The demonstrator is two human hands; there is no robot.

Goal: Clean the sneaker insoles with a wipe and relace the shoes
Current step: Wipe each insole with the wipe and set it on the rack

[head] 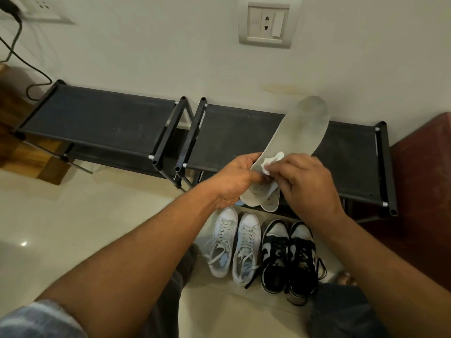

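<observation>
Insole, long grey foam, ran toward one o'clock; left hand gripped heel, right hand pinched crumpled white wipe there.

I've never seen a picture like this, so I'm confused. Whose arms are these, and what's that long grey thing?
The camera sits on a person's head, looking down, so you see their own arms. The left hand holds a grey insole, the soft pad from inside a shoe, with a second insole behind it. The right hand presses a white wipe on it. On the floor stand white sneakers and black-and-white sneakers, before a black shoe rack.
</observation>
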